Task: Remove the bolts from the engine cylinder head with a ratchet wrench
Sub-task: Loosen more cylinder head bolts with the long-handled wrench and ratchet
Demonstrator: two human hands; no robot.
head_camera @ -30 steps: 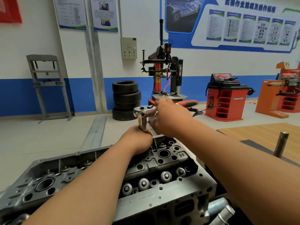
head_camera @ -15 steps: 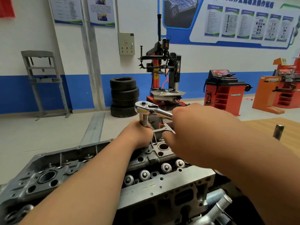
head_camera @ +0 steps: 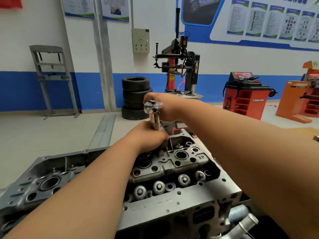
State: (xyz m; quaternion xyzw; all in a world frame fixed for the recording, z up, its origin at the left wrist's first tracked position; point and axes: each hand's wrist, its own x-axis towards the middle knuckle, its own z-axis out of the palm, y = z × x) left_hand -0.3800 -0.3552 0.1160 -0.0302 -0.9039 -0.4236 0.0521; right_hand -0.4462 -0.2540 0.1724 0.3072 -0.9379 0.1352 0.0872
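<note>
- Two bare forearms reach forward over a grey cast-metal cylinder head [head_camera: 172, 167]. Its top is rough and matte, with many round holes and bores.
- The wrench [head_camera: 152, 107] has a round, polished chrome end that shines like a mirror. It sits above the far end of the cylinder head.
- Under this round end hangs a smooth chrome socket [head_camera: 155, 122], a cylinder standing almost upright and going down to the cylinder head.
- The left grip [head_camera: 150, 136] is curled round the lower part of the socket, with its knuckles just above the cast metal. The bolt under it is hidden.
- The right grip [head_camera: 166, 107] is closed round the wrench handle, just behind the round end. The handle itself is covered by the fingers.
- Nearer to the camera, a row of round metal caps [head_camera: 158, 187] sits in a dark channel of the cylinder head. They are domed and a little shiny.
- At the lower right, a dull silver pipe [head_camera: 246, 223] sticks out below the flat machined side.
- Behind, on the pale floor, stand a stack of black rubber tyres [head_camera: 136, 94], a tall black and red tyre machine [head_camera: 179, 66] and a red cabinet [head_camera: 245, 97] with open shelves.
</note>
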